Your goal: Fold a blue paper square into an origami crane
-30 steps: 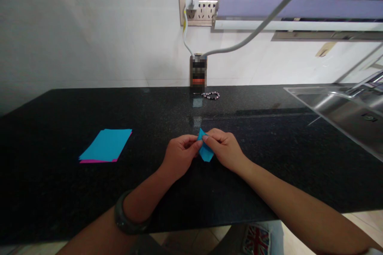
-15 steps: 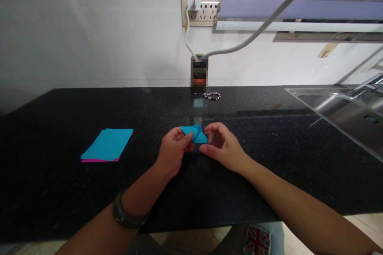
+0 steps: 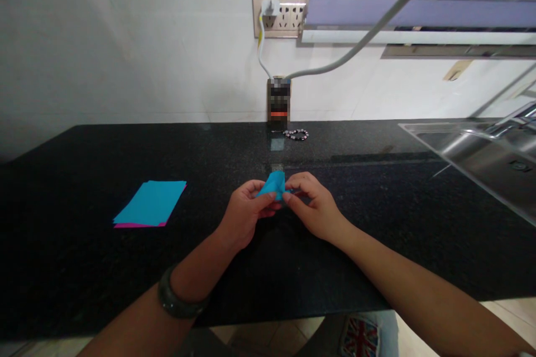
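A small folded piece of blue paper (image 3: 274, 184) is held up above the dark counter, in the middle of the head view. My left hand (image 3: 247, 209) pinches it from the left, thumb on its front. From the right, my right hand (image 3: 314, 203) grips its right edge between thumb and fingers. Part of the paper is hidden behind the fingertips. To the left lies a flat stack of blue sheets (image 3: 151, 202), with a pink sheet (image 3: 140, 226) showing along its lower edge.
A phone-like device (image 3: 279, 101), pixelated, leans on the wall with a cable. A beaded loop (image 3: 297, 134) lies by it on the black counter (image 3: 104, 162). At the right is a metal sink (image 3: 494, 162); a socket panel (image 3: 282, 17) is on the wall.
My right thumb and fingers have closed on the paper's right side. The paper has turned, and its top now stands higher. The stack has not moved.
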Action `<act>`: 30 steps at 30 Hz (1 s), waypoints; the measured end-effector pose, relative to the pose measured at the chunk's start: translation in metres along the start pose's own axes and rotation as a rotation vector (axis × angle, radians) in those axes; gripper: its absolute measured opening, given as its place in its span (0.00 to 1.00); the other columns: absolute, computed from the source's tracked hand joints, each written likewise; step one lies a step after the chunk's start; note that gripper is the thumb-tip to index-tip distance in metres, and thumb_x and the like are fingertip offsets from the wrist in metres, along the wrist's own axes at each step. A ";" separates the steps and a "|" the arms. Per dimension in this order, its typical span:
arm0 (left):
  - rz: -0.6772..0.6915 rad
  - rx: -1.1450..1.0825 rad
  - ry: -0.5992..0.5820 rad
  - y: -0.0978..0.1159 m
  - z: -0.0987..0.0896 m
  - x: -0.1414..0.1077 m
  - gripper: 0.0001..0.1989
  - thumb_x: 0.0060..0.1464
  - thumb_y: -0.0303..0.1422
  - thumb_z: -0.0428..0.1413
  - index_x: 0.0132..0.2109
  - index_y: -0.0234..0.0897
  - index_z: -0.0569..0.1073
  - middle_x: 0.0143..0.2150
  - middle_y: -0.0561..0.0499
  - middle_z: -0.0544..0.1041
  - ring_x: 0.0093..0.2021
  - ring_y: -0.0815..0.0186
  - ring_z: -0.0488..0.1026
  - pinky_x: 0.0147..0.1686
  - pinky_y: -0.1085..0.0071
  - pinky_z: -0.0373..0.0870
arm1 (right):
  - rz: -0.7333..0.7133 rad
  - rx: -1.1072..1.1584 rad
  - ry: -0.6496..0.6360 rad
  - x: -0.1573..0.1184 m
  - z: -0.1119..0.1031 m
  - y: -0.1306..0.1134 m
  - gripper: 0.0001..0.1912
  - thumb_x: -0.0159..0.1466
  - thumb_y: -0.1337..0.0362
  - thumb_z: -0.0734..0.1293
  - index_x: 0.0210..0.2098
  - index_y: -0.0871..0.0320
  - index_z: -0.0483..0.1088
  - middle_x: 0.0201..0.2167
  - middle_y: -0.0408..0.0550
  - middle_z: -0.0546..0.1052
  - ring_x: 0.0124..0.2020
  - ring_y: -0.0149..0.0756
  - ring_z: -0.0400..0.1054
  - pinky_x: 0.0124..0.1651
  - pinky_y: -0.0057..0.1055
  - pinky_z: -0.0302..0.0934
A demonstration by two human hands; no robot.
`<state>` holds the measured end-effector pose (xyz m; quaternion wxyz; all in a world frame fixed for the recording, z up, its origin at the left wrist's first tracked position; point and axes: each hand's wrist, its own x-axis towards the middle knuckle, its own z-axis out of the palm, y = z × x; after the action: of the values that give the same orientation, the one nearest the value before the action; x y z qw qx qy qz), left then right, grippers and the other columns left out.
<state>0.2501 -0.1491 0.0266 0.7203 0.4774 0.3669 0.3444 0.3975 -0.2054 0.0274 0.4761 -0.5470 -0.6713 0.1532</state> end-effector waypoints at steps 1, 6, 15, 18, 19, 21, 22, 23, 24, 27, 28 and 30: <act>0.012 0.013 0.008 0.000 0.000 0.000 0.14 0.41 0.32 0.59 0.36 0.35 0.65 0.27 0.53 0.74 0.25 0.71 0.72 0.23 0.77 0.67 | -0.001 0.008 0.010 0.001 0.000 0.000 0.07 0.58 0.67 0.62 0.37 0.55 0.68 0.36 0.47 0.68 0.39 0.33 0.63 0.42 0.33 0.60; 0.089 0.134 -0.010 0.001 0.002 -0.003 0.22 0.42 0.33 0.58 0.47 0.39 0.62 0.26 0.55 0.74 0.22 0.71 0.71 0.22 0.76 0.67 | 0.013 0.048 0.000 0.002 0.000 0.002 0.07 0.58 0.67 0.61 0.34 0.55 0.70 0.34 0.47 0.70 0.38 0.34 0.65 0.43 0.34 0.60; 0.027 0.123 0.049 0.003 0.008 -0.005 0.17 0.44 0.35 0.57 0.39 0.39 0.58 0.26 0.56 0.73 0.22 0.69 0.72 0.20 0.75 0.67 | 0.008 0.059 -0.041 0.001 0.003 0.003 0.08 0.58 0.67 0.62 0.34 0.53 0.72 0.35 0.46 0.72 0.39 0.33 0.66 0.44 0.34 0.60; 0.043 0.123 0.027 0.002 0.007 -0.004 0.18 0.45 0.36 0.57 0.41 0.39 0.58 0.27 0.55 0.73 0.22 0.70 0.72 0.22 0.74 0.69 | 0.023 0.075 -0.032 0.001 0.004 0.004 0.08 0.59 0.67 0.62 0.32 0.52 0.73 0.34 0.46 0.72 0.38 0.33 0.66 0.43 0.33 0.61; 0.046 0.127 0.014 0.001 0.006 -0.003 0.19 0.45 0.36 0.57 0.43 0.38 0.59 0.28 0.54 0.73 0.23 0.70 0.72 0.23 0.74 0.69 | 0.032 0.078 -0.024 0.001 0.004 0.004 0.08 0.59 0.66 0.62 0.32 0.52 0.73 0.34 0.45 0.72 0.37 0.32 0.66 0.42 0.33 0.61; 0.038 0.130 -0.015 0.001 0.005 -0.003 0.20 0.44 0.36 0.57 0.44 0.37 0.62 0.29 0.53 0.73 0.23 0.71 0.72 0.24 0.73 0.70 | 0.053 0.067 -0.011 0.001 0.004 0.005 0.09 0.59 0.66 0.62 0.31 0.51 0.74 0.33 0.45 0.72 0.37 0.33 0.66 0.42 0.33 0.61; 0.030 0.129 -0.024 0.000 0.005 -0.002 0.20 0.44 0.36 0.58 0.44 0.36 0.63 0.29 0.53 0.73 0.24 0.71 0.72 0.25 0.74 0.70 | 0.062 0.052 -0.005 0.001 0.004 0.005 0.09 0.59 0.66 0.62 0.30 0.51 0.74 0.33 0.45 0.72 0.37 0.33 0.66 0.42 0.33 0.61; 0.022 0.127 -0.024 0.000 0.004 -0.002 0.19 0.44 0.36 0.58 0.43 0.35 0.64 0.29 0.52 0.74 0.24 0.71 0.72 0.25 0.74 0.70 | 0.068 0.035 0.002 0.001 0.005 0.005 0.08 0.58 0.66 0.62 0.30 0.51 0.74 0.32 0.45 0.72 0.37 0.33 0.66 0.42 0.33 0.61; 0.013 0.127 -0.017 0.000 0.004 -0.002 0.18 0.43 0.36 0.58 0.42 0.35 0.65 0.29 0.52 0.74 0.24 0.72 0.72 0.25 0.74 0.70 | 0.073 0.021 0.014 0.001 0.005 0.005 0.08 0.58 0.66 0.63 0.30 0.52 0.74 0.32 0.45 0.72 0.36 0.33 0.66 0.41 0.33 0.60; 0.011 0.156 0.023 -0.001 0.003 -0.001 0.16 0.42 0.34 0.59 0.39 0.33 0.66 0.28 0.52 0.74 0.23 0.72 0.71 0.25 0.75 0.69 | 0.099 0.033 0.022 0.001 0.004 0.006 0.07 0.57 0.66 0.64 0.31 0.53 0.74 0.29 0.45 0.72 0.33 0.32 0.66 0.37 0.31 0.61; 0.022 0.177 0.027 -0.001 0.003 -0.001 0.16 0.41 0.34 0.60 0.38 0.33 0.66 0.27 0.52 0.74 0.22 0.71 0.71 0.24 0.74 0.69 | 0.115 0.048 0.016 0.001 0.004 0.006 0.07 0.57 0.66 0.64 0.31 0.53 0.74 0.27 0.44 0.72 0.31 0.32 0.66 0.35 0.30 0.61; 0.058 0.230 0.022 -0.002 0.003 -0.001 0.16 0.42 0.34 0.59 0.39 0.33 0.67 0.26 0.52 0.74 0.22 0.71 0.71 0.24 0.74 0.69 | 0.153 0.070 0.003 0.001 0.003 0.006 0.07 0.57 0.65 0.64 0.31 0.54 0.74 0.25 0.43 0.73 0.28 0.31 0.66 0.32 0.29 0.60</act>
<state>0.2523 -0.1523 0.0261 0.6463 0.5634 0.3980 0.3262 0.3980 -0.2016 0.0220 0.4829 -0.5799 -0.6211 0.2118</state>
